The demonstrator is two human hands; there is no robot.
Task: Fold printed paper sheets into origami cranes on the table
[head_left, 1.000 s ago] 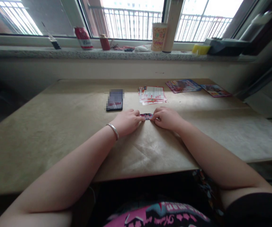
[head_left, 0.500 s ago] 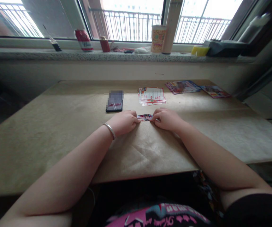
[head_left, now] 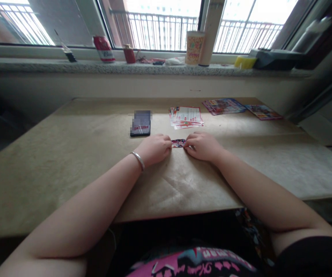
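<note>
Between my two hands, close to the table top, is a small colourful printed card, seen as a narrow strip that looks folded. My left hand, with a silver bangle at the wrist, is closed on the card's left end. The fingers of my right hand pinch its right end. Just beyond the hands lies a stack of white cards with red print and borders. A dark phone rests past my left hand, its screen partly blurred out.
Colourful picture cards lie fanned at the back right, beside another small pile. The beige table meets a wall below a stone windowsill. On the sill stand a red can, a patterned cup and a yellow object.
My left hand has shifted slightly right along the card, so less of the strip shows between my hands. My right hand stays nearly in place.
</note>
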